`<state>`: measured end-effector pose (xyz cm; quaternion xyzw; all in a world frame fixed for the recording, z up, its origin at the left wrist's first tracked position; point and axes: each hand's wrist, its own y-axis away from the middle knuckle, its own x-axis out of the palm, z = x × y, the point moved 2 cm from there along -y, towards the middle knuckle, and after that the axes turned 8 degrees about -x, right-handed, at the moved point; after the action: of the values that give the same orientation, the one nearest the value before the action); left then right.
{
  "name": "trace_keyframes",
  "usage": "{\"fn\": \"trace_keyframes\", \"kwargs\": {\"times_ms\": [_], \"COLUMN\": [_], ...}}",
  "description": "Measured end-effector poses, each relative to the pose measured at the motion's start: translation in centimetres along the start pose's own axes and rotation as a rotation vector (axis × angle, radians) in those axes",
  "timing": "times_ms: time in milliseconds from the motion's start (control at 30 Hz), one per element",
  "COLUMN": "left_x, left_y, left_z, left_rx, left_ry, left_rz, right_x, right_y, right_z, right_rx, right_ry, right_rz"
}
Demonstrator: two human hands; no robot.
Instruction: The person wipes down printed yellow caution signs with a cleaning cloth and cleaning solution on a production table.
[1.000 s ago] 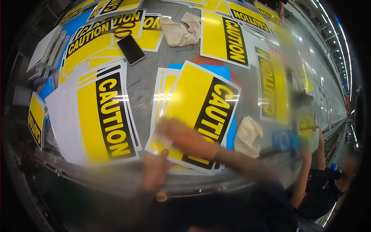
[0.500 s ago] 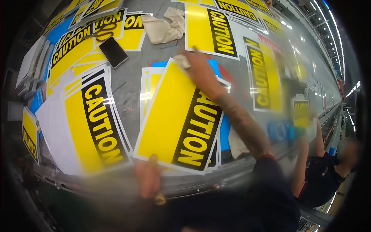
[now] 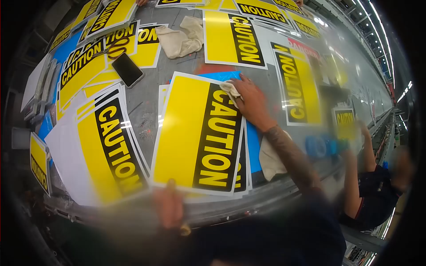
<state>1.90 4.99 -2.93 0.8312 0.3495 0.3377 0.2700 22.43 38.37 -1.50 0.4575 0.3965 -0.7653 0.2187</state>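
A large yellow and black CAUTION sign [image 3: 184,128] lies on top of a stack near the table's front edge. My right hand [image 3: 250,99] is closed on a small white cloth [image 3: 230,91], which touches the sign's upper right part over the black band. At the sign's lower edge is my left hand [image 3: 169,206], blurred, with its fingertips at the border and its thumb hidden. Its fingers look pressed together on the edge. Under the sign, blue sheeting [image 3: 254,150] shows on the right.
Left of the sign lies another CAUTION stack [image 3: 113,146]. Beyond are a phone [image 3: 127,70], scissors [image 3: 118,48] and cloth gloves [image 3: 181,37]. Another cloth [image 3: 271,155] lies by my right forearm. At the right, a co-worker [image 3: 375,195] stands with hands near a small sign [image 3: 345,122].
My right hand has moved right along the sign with the cloth, from its top left corner to the black band. The sign has turned more upright in view.
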Motion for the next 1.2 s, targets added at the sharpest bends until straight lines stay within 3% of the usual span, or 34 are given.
{"fn": "trace_keyframes", "kwargs": {"times_ms": [100,167,233,267,333,367,400,433,467,500,533,600,633,700,733,767,800,833,900,967,1033,1067,1100,1167,1200], "left_x": [-0.8,0.5,0.0,-0.1,1.4,1.4,1.3,1.1,1.0,0.6,0.1,0.9,0.8,0.4,0.4,0.4,0.4,0.4,0.7,0.9,0.8,0.5,0.2,-0.1,0.0], "left_y": [-0.2,0.3,0.3,0.0,0.0,-0.2,-0.4,-0.4,-0.4,-0.6,-0.9,-0.4,-0.5,-0.6,-0.7,-0.7,-0.6,-0.6,-0.4,-0.3,-0.4,-0.7,-0.9,-0.9,-0.7], "left_z": [0.0,-0.5,0.2,0.4,-0.3,-0.3,-0.1,0.1,0.5,0.7,1.0,0.5,0.5,0.6,0.6,0.6,0.7,0.9,1.0,0.8,1.0,1.1,1.3,1.3,1.1], "left_rx": [-0.081,-0.196,-0.180,-0.212,-0.301,-0.285,-0.269,-0.260,-0.227,-0.130,-0.029,-0.212,-0.157,-0.055,-0.068,-0.082,-0.111,-0.160,-0.197,-0.186,-0.169,-0.104,-0.033,0.064,0.084], "left_ry": [0.177,0.488,0.047,0.007,0.079,0.070,0.065,0.056,0.100,-0.043,-0.181,0.016,-0.096,-0.247,-0.226,-0.200,-0.152,-0.067,0.049,0.060,0.052,-0.065,-0.182,-0.318,-0.344], "left_rz": [0.111,0.269,0.306,0.344,0.318,0.326,0.332,0.334,0.319,0.358,0.396,0.247,0.268,0.296,0.288,0.278,0.263,0.233,0.210,0.220,0.222,0.264,0.300,0.340,0.351], "right_x": [1.6,1.7,1.9,1.7,0.7,2.9,2.9,2.4,0.6,-0.2,-0.4,-0.8,-1.0,0.7,-0.1,0.5,-1.0,-2.0,-1.4,-1.5,-2.6,-1.3,1.2,7.1,5.4], "right_y": [0.9,0.8,0.6,0.7,1.4,4.7,6.4,8.7,10.1,10.0,8.5,4.9,4.1,5.9,7.0,9.2,10.3,9.9,8.0,5.0,3.0,3.8,5.6,11.0,9.3], "right_z": [0.2,0.6,1.2,1.5,5.1,7.0,11.5,16.1,18.2,17.9,14.2,6.6,4.8,4.8,8.3,11.8,14.1,14.4,10.2,4.6,2.4,2.6,3.8,8.8,9.3], "right_rx": [0.028,0.050,0.069,0.079,0.159,0.102,-0.095,-0.118,-0.337,-0.399,-0.278,-0.031,0.084,0.069,-0.202,-0.210,-0.435,-0.460,-0.407,-0.186,-0.098,-0.063,-0.033,-0.091,-0.234], "right_ry": [-0.089,-0.077,-0.050,0.000,-0.241,-0.315,-0.325,-0.403,-0.566,-0.525,-0.432,-0.251,-0.171,-0.347,-0.269,-0.299,-0.439,-0.509,-0.340,-0.114,0.023,-0.125,-0.275,-0.292,-0.340], "right_rz": [-0.028,-0.048,-0.064,-0.057,-0.003,0.049,0.178,0.294,0.225,0.283,0.265,0.160,0.085,0.082,0.134,0.323,0.218,0.288,0.261,0.151,0.008,0.023,0.042,0.724,0.560]}}
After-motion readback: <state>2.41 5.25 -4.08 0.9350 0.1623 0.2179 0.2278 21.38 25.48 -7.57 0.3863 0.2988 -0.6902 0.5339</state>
